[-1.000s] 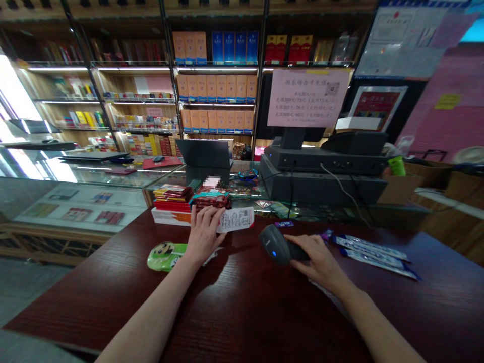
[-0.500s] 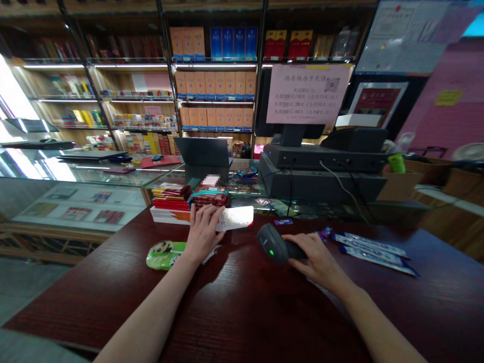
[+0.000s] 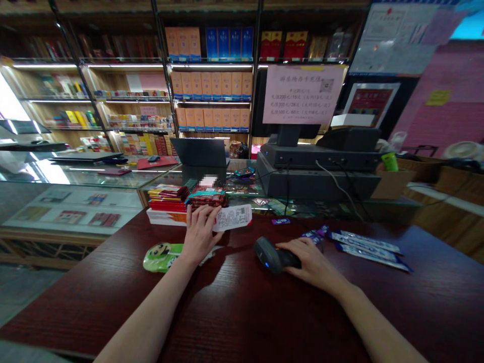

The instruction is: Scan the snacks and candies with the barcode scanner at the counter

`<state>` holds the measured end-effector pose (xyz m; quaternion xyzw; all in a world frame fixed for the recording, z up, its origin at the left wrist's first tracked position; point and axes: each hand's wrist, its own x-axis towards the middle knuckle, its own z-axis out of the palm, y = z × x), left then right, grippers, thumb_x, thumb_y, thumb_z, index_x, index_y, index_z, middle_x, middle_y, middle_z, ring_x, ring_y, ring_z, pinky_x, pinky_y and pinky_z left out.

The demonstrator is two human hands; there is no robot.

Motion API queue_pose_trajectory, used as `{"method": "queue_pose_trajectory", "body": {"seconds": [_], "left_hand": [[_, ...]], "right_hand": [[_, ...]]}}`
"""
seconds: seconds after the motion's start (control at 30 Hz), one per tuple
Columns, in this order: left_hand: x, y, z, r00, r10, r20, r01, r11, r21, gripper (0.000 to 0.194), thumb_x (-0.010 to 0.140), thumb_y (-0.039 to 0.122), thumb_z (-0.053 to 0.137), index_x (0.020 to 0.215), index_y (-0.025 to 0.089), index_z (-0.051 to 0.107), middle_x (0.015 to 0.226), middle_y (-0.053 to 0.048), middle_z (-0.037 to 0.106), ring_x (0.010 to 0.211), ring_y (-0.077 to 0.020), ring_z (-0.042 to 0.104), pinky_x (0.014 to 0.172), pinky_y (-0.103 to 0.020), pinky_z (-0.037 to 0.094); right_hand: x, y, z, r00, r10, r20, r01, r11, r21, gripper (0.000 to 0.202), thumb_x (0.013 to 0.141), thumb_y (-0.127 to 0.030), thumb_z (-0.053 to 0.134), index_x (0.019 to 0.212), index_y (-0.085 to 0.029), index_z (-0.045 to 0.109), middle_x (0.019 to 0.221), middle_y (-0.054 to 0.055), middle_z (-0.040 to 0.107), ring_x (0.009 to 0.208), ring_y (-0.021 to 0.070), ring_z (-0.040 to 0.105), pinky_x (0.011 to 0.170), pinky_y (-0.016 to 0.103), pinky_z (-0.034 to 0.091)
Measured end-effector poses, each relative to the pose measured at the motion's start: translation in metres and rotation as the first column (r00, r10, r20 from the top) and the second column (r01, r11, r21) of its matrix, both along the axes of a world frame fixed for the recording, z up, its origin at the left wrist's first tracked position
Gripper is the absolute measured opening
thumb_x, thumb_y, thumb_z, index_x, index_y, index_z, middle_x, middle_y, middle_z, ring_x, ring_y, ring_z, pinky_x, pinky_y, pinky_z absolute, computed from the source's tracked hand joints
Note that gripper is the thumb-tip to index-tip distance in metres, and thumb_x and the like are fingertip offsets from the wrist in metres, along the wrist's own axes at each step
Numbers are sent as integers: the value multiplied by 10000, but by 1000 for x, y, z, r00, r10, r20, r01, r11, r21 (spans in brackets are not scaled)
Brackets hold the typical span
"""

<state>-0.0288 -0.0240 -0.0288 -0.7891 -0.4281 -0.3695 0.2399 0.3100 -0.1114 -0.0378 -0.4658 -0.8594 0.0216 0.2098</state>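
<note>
My left hand (image 3: 200, 234) is closed on a flat white package (image 3: 233, 218) with printed text and a square code facing me. My right hand (image 3: 312, 262) is wrapped round the handle of a dark barcode scanner (image 3: 269, 256), held low over the table with a small blue light showing. The scanner's head points left, apart from the package. Below my left wrist lies a green packet (image 3: 161, 258) with a panda picture, partly hidden by my arm. Behind that hand are a stack of red and yellow packets (image 3: 168, 196) and some brown and teal packets (image 3: 207, 195).
Several long blue-and-white sachets (image 3: 368, 248) lie on the dark wooden table (image 3: 242, 322) at right. A small purple packet (image 3: 281, 221) sits near its back edge. Behind stand a register with a monitor (image 3: 289, 133), a laptop (image 3: 199, 153) and a glass counter (image 3: 68, 209).
The scanner has dropped slightly with my right hand, and its light has gone from green to blue. The white package has tilted a little, so its code now shows.
</note>
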Motion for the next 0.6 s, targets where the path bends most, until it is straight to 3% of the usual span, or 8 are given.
{"method": "queue_pose_trajectory", "body": {"seconds": [0.23, 0.37, 0.43, 0.53, 0.6], "left_hand": [[0, -1, -1, 1000, -6, 23, 5, 1000, 11, 653, 822, 298, 692, 1425, 220, 455, 1276, -122, 557, 1280, -314, 455, 1209, -615, 151], [1, -1, -1, 1000, -30, 8, 29, 999, 37, 638, 836, 312, 686, 1423, 207, 460, 1274, -130, 557, 1275, -317, 455, 1204, -621, 169], [2, -1, 0, 999, -44, -1, 44, 998, 52, 630, 842, 318, 684, 1421, 203, 463, 1266, -130, 559, 1266, -316, 462, 1200, -625, 176], [5, -2, 1, 998, -58, 6, 58, 996, 68, 609, 853, 319, 680, 1414, 199, 476, 1252, -128, 566, 1256, -309, 473, 1202, -623, 175], [8, -3, 1, 998, -70, 10, 69, 994, 86, 600, 859, 319, 677, 1413, 199, 482, 1244, -128, 571, 1254, -307, 477, 1203, -620, 180]], "right_hand": [[-7, -6, 6, 999, -37, 5, 37, 996, -80, 419, 829, -302, 692, 1237, -271, 604, 1179, 59, 698, 1085, 254, 622, 977, 443, 429], [-2, -7, 9, 995, -66, -69, 51, 980, -195, 556, 795, -502, 729, 1290, -277, 610, 1258, 81, 665, 1159, 295, 584, 1021, 475, 415], [1, -6, 9, 979, -93, -181, 39, 959, -282, 585, 838, -591, 652, 1339, -295, 591, 1351, 81, 620, 1256, 311, 530, 1094, 497, 356], [1, -1, 9, 878, -223, -423, 56, 926, -372, 548, 952, -624, 429, 1373, -303, 572, 1435, 62, 568, 1337, 291, 481, 1162, 491, 284], [-4, 7, 10, 773, -297, -561, 70, 918, -389, 594, 963, -649, 360, 1352, -267, 593, 1376, 79, 618, 1294, 282, 533, 1145, 470, 326]]}}
